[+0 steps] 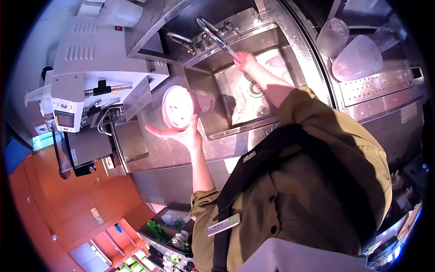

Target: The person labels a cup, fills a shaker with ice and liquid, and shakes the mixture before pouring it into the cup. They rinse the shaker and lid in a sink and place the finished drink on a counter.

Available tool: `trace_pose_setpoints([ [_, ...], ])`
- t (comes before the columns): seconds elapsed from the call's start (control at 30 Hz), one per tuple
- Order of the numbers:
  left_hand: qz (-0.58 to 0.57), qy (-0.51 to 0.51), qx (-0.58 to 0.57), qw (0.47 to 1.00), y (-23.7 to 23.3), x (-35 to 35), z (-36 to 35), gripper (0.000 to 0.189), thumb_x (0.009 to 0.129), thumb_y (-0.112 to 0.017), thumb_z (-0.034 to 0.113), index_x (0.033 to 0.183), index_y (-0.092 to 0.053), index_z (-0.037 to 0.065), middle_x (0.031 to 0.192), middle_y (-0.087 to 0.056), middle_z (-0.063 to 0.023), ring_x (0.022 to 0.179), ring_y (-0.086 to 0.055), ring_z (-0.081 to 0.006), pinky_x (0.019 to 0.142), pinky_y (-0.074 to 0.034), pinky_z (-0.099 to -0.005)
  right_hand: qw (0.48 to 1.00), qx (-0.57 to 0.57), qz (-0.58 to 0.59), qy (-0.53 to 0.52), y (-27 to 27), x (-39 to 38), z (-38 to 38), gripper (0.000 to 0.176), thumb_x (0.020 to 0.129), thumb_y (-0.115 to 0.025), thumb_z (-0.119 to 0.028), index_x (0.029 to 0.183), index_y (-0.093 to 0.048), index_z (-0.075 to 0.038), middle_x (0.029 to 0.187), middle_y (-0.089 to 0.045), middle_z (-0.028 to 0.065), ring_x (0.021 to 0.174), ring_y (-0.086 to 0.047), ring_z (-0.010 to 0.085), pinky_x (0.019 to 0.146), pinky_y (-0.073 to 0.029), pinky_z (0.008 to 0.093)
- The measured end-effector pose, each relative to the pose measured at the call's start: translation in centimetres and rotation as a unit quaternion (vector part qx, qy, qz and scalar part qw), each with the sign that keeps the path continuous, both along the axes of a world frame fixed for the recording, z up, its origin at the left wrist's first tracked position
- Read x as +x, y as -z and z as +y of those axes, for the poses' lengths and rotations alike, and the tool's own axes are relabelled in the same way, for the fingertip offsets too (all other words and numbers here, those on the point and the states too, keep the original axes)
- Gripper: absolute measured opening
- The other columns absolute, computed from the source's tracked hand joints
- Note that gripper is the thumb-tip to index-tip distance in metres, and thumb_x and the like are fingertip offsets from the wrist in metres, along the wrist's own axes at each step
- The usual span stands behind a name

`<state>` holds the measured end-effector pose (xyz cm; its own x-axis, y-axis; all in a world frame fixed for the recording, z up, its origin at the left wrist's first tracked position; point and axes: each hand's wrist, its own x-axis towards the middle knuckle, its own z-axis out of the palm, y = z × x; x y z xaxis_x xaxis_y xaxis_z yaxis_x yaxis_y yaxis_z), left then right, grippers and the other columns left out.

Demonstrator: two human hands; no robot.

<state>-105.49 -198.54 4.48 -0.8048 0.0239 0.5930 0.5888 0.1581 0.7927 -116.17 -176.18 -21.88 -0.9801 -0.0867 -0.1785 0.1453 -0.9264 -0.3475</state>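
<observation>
My left hand (185, 137) is at a wide plastic cup (199, 103) with a pale, bright top, above the left rim of a steel sink (213, 134). Its thumb sticks out to the left, away from the cup; one finger lies along the cup's side and the others are mostly hidden. The cup's lower end overlaps the sink edge in view, so it seems to be held up. My right hand (245, 61) is closed around the end of the chrome faucet spout (216, 39) over the basin. White, wet-looking material covers part of the sink floor around the drain.
Another tap (180, 39) stands left of the spout. A white machine with a small screen (65, 119) is on the left counter. To the right, a translucent pitcher (358, 59) and a clear container (334, 34) stand by a perforated drip tray (385, 85).
</observation>
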Motion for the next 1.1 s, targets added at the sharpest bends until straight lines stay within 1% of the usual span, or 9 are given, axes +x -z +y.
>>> trace_pose_setpoints([
  [0.07,0.006,-0.028,-0.018,0.999,-0.2,0.3,0.3,0.116,0.057,-0.073,-0.006,0.138,0.006,0.021,0.135,-0.022,-0.0155,0.120,-0.032,-0.0286,0.099,-0.032,-0.0464,0.979,-0.201,0.043,-0.004,-1.5,0.5,2.9,0.024,0.087,-0.046,-0.025,0.082,-0.058,-0.004,0.073,-0.059,0.0077,0.074,-0.058,0.0257,0.063,-0.048,0.0350],
  [0.17,-0.023,-0.023,0.017,0.999,-0.9,1.3,1.9,0.114,0.057,-0.072,-0.008,0.138,0.003,0.021,0.135,-0.020,-0.0135,0.118,-0.035,-0.0272,0.098,-0.036,-0.0446,0.884,0.406,0.225,0.053,0.3,8.3,3.5,0.018,0.078,-0.054,-0.016,0.085,-0.059,-0.001,0.071,-0.058,0.0109,0.071,-0.057,0.0227,0.063,-0.046,0.0318],
  [0.27,-0.049,-0.015,0.035,0.998,-0.8,1.6,3.0,0.113,0.057,-0.071,-0.011,0.137,0.002,0.020,0.135,-0.019,-0.0139,0.116,-0.037,-0.0269,0.095,-0.039,-0.0434,0.354,0.934,0.016,0.048,-2.8,13.0,3.7,0.021,0.076,-0.056,-0.012,0.091,-0.057,0.003,0.068,-0.054,0.0108,0.073,-0.055,0.0203,0.069,-0.045,0.0296],
  [0.4,-0.023,-0.008,0.015,1.000,0.0,1.2,3.2,0.121,0.054,-0.079,0.001,0.136,0.009,0.017,0.128,-0.034,-0.0194,0.118,-0.036,-0.0289,0.097,-0.038,-0.0451,0.671,0.693,-0.131,0.229,-14.5,25.2,7.9,0.044,0.069,-0.067,-0.017,0.106,-0.050,0.002,0.094,-0.058,0.0155,0.084,-0.058,0.0249,0.075,-0.047,0.0383],
  [0.57,-0.012,0.056,0.021,0.998,0.4,1.8,4.1,0.117,0.057,-0.075,-0.005,0.135,0.009,0.018,0.128,-0.034,-0.0183,0.116,-0.038,-0.0297,0.096,-0.038,-0.0439,0.444,0.670,-0.289,0.520,-18.1,30.1,12.5,0.101,0.058,-0.079,-0.022,0.133,-0.015,0.001,0.126,-0.036,0.0230,0.117,-0.036,0.0314,0.099,-0.029,0.0415],
  [0.67,-0.080,0.056,0.045,0.994,0.1,2.9,4.8,0.126,0.050,-0.082,0.003,0.136,0.010,0.014,0.129,-0.031,-0.0196,0.118,-0.037,-0.0282,0.098,-0.035,-0.0428,0.507,0.673,-0.187,0.505,-17.0,31.0,17.0,0.128,0.049,-0.083,-0.027,0.137,0.006,-0.001,0.138,-0.013,0.0223,0.128,-0.017,0.0344,0.105,-0.018,0.0431],
  [0.73,-0.063,0.056,-0.013,0.996,0.3,3.4,4.6,0.127,0.052,-0.081,0.004,0.134,0.015,0.013,0.126,-0.035,-0.0186,0.115,-0.039,-0.0265,0.097,-0.037,-0.0402,0.385,0.754,-0.216,0.486,-15.6,29.9,18.6,0.126,0.046,-0.085,-0.025,0.137,-0.002,-0.001,0.138,-0.014,0.0221,0.128,-0.019,0.0339,0.105,-0.019,0.0427],
  [0.93,-0.055,0.117,0.060,0.990,3.9,3.5,4.8,0.127,0.053,-0.081,0.009,0.133,0.017,0.012,0.125,-0.035,-0.0194,0.114,-0.041,-0.0272,0.096,-0.037,-0.0393,0.541,0.731,-0.022,0.414,-19.3,28.4,14.8,0.106,0.051,-0.082,-0.023,0.134,-0.019,-0.004,0.128,-0.033,0.0180,0.117,-0.036,0.0314,0.099,-0.032,0.0426],
  [1.1,-0.032,0.107,0.045,0.993,5.8,4.2,4.6,0.126,0.052,-0.082,0.009,0.133,0.015,0.010,0.125,-0.034,-0.0198,0.115,-0.041,-0.0279,0.097,-0.036,-0.0393,0.289,0.917,0.186,0.204,-27.2,24.9,10.2,0.097,0.048,-0.079,-0.021,0.130,-0.031,-0.008,0.123,-0.040,0.0201,0.111,-0.042,0.0372,0.093,-0.036,0.0444],
])
